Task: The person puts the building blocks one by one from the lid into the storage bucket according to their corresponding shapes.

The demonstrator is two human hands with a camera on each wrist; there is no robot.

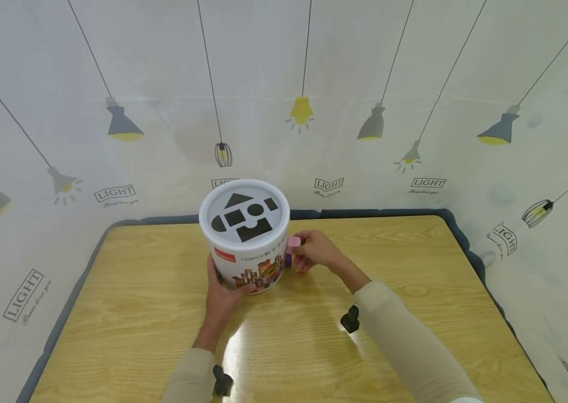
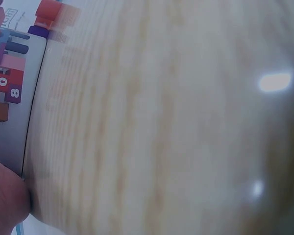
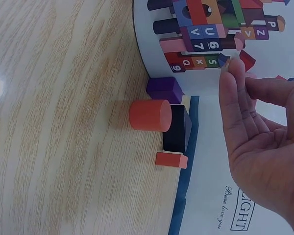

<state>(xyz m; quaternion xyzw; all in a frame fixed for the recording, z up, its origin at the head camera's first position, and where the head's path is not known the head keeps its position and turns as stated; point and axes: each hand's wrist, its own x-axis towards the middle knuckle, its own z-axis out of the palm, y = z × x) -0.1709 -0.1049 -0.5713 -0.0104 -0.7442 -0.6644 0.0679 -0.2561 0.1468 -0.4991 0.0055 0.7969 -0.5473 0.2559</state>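
A white bucket (image 1: 264, 268) with building-block pictures on its side stands on the table, its white lid (image 1: 228, 229) cut with several shaped holes. My left hand (image 1: 220, 294) grips the bucket low at its left front, thumb across the front; the left wrist view shows only part of this hand. At the bucket's right side, my right hand (image 1: 316, 249) pinches a pink block (image 1: 293, 244), mostly hidden by the fingers in the right wrist view. Below that hand are a purple block (image 3: 164, 89), an orange-red cylinder (image 3: 150, 115), a dark triangular block (image 3: 177, 128) and a small orange-red block (image 3: 171, 159).
The wooden table (image 1: 390, 330) has a dark blue edging (image 1: 380, 213) along its back and sides. Behind it hangs a pale wall covering (image 1: 264, 56) printed with lamps. A dark wrist device (image 1: 350, 319) sits by the right cuff, another (image 1: 222, 382) by the left.
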